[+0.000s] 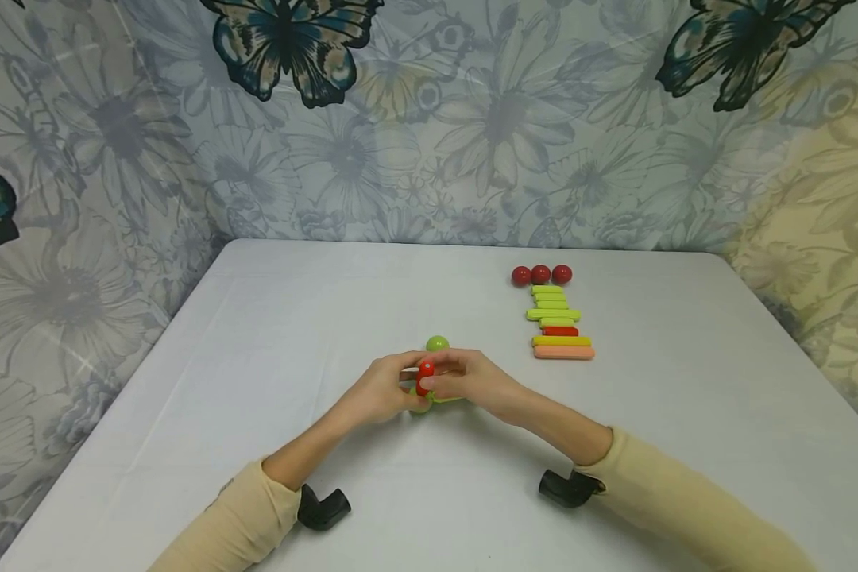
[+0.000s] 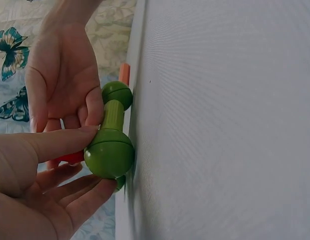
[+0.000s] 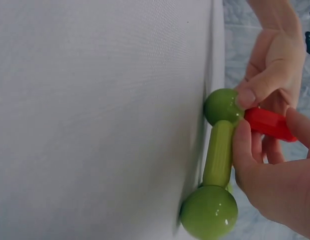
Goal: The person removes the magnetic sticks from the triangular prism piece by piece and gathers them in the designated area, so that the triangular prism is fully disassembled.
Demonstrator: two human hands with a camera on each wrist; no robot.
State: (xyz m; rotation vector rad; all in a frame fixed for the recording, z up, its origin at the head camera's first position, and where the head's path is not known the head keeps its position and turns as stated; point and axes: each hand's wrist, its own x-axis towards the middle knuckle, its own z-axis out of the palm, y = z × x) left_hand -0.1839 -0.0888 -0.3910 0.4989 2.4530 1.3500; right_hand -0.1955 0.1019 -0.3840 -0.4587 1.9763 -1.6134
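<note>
Over the middle of the table, my left hand (image 1: 380,389) holds a green ball (image 2: 109,153) between thumb and fingers. A short red stick (image 3: 270,124) stands up from that ball, and my right hand (image 1: 481,383) pinches it. Whether the stick is fully seated in the ball cannot be seen. From the same ball a light green stick (image 3: 218,155) runs along the table to a second green ball (image 3: 209,212). Another green ball (image 1: 438,343) shows just beyond the hands; its link to the rest is hidden.
At the back right, three dark red balls (image 1: 540,275) sit in a row. Below them lies a column of sticks: several light green (image 1: 554,314), one red (image 1: 561,332), one yellow (image 1: 561,342) and one orange (image 1: 564,353). A white cloth (image 1: 186,413) covers the table.
</note>
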